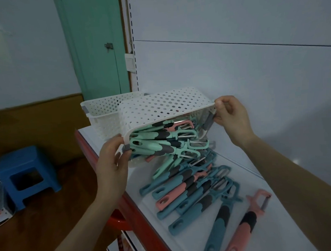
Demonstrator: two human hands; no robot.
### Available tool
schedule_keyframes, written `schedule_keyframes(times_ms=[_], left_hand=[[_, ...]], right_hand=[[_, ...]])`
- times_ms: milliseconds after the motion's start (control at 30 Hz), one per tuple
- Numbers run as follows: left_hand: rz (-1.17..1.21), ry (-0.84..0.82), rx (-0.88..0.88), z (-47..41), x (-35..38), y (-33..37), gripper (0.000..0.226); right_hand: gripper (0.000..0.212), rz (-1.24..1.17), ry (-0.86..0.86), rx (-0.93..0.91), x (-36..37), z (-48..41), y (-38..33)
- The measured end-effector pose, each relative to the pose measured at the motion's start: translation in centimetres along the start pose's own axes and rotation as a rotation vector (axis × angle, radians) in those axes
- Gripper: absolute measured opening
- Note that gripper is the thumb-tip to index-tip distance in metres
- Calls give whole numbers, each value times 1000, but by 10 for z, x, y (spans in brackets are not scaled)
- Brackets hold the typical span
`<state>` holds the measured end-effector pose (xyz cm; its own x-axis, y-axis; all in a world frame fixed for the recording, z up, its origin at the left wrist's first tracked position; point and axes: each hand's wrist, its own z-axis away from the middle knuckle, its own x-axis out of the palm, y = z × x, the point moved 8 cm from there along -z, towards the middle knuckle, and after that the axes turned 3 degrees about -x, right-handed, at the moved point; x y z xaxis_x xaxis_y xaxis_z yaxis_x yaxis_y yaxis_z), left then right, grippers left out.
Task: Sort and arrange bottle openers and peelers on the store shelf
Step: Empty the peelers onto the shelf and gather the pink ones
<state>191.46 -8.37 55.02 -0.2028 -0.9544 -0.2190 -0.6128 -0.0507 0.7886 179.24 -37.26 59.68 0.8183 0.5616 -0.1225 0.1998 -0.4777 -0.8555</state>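
We are emptying the white perforated plastic basket (159,108), which is tipped on its side. Our left hand (113,167) grips one end rim and our right hand (232,119) pinches the other. Teal, mint and pink plastic-handled peelers (193,187) spill from its mouth onto the white shelf (283,230) below. Next, we judge, a steeper tilt should free those inside.

Blue stool (27,172) on brown floor (50,219), green door (93,42), wall switch (130,62)

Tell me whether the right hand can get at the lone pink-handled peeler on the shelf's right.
Likely not yet: the right hand grips the tilted white perforated basket. The pink-handled peeler lies uncovered on the shelf, so letting go frees the way.
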Motion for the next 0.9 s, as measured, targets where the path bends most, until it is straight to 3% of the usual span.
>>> schedule_keyframes(times_ms=[300, 667, 900], left_hand=[[-106, -38, -21, 5, 7, -4, 25], [-81, -67, -4, 9, 7, -7, 34], [-157, -27, -11, 8, 4, -14, 28]], right_hand=[[15, -37, 47, -35, -7, 16, 9], [20, -95, 138, 11, -11, 29, 14], [21, -86, 175, -10, -11, 36, 12]])
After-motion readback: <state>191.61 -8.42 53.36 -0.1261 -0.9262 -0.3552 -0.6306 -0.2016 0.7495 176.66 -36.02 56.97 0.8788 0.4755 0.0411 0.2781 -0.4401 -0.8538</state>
